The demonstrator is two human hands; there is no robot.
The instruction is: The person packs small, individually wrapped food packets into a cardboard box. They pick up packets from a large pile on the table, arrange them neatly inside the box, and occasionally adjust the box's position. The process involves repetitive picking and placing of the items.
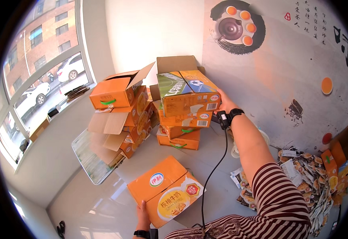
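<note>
My left hand (143, 216) grips the lower left edge of an orange Yili carton (165, 191). That carton is tilted in front of me, with torn paper along one edge. Farther ahead, my right hand (227, 103) grasps the right side of a carton with a football print (188, 92), its fingers partly hidden. This carton tops the right stack, above another orange Yili carton (177, 120) and cartons with green handles (178, 142). A brown cardboard flap (177, 64) stands up behind it.
Left of it, open orange cartons (111, 97) form a second stack beside a glossy board (94, 158). Many small packets (308, 182) are heaped at the right, near more cartons (341, 167). A black cable (214, 173) hangs from my right wrist. Windows (42, 68) line the left wall.
</note>
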